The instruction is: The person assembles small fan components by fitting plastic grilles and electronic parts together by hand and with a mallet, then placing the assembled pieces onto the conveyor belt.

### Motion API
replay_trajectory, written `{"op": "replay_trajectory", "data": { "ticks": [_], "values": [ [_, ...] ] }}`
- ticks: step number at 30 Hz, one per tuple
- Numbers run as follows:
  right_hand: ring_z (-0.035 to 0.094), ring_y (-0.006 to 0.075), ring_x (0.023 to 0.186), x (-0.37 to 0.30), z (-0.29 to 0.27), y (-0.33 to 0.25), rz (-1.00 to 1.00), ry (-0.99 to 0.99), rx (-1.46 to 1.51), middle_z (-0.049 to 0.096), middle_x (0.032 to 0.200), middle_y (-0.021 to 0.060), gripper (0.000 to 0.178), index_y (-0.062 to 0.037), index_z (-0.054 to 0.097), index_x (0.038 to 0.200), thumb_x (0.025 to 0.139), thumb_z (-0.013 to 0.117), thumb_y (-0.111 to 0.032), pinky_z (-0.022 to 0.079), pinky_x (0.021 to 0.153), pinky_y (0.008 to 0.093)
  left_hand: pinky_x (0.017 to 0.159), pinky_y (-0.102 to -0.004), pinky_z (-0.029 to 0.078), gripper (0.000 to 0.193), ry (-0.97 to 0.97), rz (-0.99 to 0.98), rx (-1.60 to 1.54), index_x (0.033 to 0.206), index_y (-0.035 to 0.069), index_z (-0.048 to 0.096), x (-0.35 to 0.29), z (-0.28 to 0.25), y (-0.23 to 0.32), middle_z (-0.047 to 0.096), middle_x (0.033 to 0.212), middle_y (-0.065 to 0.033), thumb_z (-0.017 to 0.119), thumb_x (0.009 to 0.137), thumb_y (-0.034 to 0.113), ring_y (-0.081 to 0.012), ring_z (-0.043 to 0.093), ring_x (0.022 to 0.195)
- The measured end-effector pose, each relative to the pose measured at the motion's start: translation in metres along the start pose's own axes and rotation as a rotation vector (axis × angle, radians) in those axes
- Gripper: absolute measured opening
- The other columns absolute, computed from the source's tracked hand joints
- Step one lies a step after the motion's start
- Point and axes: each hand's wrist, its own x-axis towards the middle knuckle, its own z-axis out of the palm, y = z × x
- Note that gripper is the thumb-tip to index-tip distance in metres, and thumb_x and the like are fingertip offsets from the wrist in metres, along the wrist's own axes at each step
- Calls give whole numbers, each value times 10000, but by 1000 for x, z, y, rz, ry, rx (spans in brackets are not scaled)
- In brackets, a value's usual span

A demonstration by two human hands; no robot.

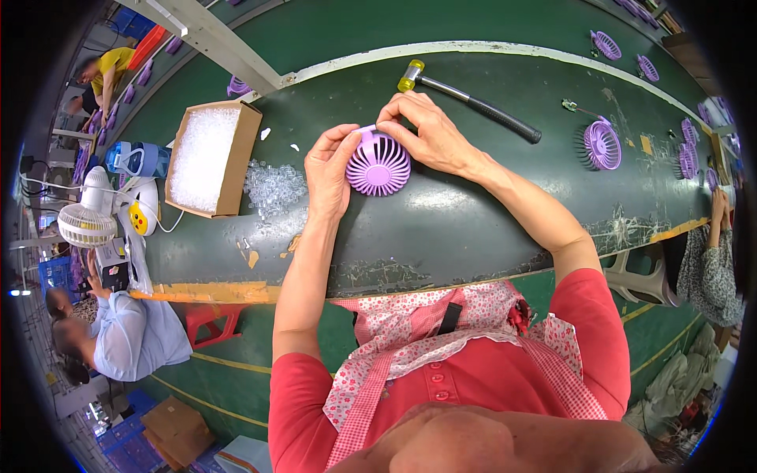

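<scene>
A round purple fan grille (378, 167) with radial ribs lies in front of me on the dark green worktable (441, 229). My left hand (331, 167) is closed on its upper left side, thumb and fingers at the short neck. From the other side my right hand (422, 130) pinches at the top of the same neck. Whether a small part sits between my right fingertips is hidden. Just beyond my right hand lies a hammer (481, 104) with a yellow-ended head and black handle. Left of my left hand is a heap of small clear plastic pieces (274, 188).
A cardboard box (251, 130) full of clear pieces stands at left, beside a white desk fan (88, 217) and a blue bottle (142, 159). Another purple grille (602, 146) with wires lies at right. A metal post (225, 39) rises at the table's far edge. Co-workers sit on both sides.
</scene>
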Motion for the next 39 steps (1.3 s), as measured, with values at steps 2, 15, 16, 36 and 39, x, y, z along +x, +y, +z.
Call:
{"op": "replay_trajectory", "data": {
  "ticks": [2,15,16,36,39],
  "values": [
    [591,251,843,0,-1,-1,2,-9,-7,618,865,102,177,-12,628,944,912,663,-182,451,844,389,784,-221,521,189,5,0,-2,1080,-8,664,0,1,0,692,995,-59,699,898,32,-93,647,870],
    [575,90,879,16,-13,12,208,60,194,633,957,19,89,-9,659,953,919,668,-91,454,786,233,924,-256,463,257,77,291,252,1191,6,591,3,7,-7,656,1115,-58,641,957,98,-113,598,1009],
    [576,98,821,23,-20,16,226,157,213,650,932,18,116,-19,675,952,918,677,-131,463,741,246,900,-249,466,247,116,335,347,1200,12,585,4,6,-8,658,1113,-53,610,980,122,-106,592,998],
    [598,422,1091,160,142,118,29,4,-280,600,1212,264,368,13,560,1230,888,584,-119,486,936,491,785,-236,461,209,149,276,418,1188,22,598,13,-4,-25,673,1091,-45,554,1005,115,-88,585,923],
    [632,423,965,161,137,140,6,40,-408,644,1067,248,270,-13,657,1093,845,603,-104,515,842,506,764,-232,464,202,140,265,396,1180,26,603,14,0,-29,673,1081,-41,549,1007,113,-85,589,905]
  ]
}}
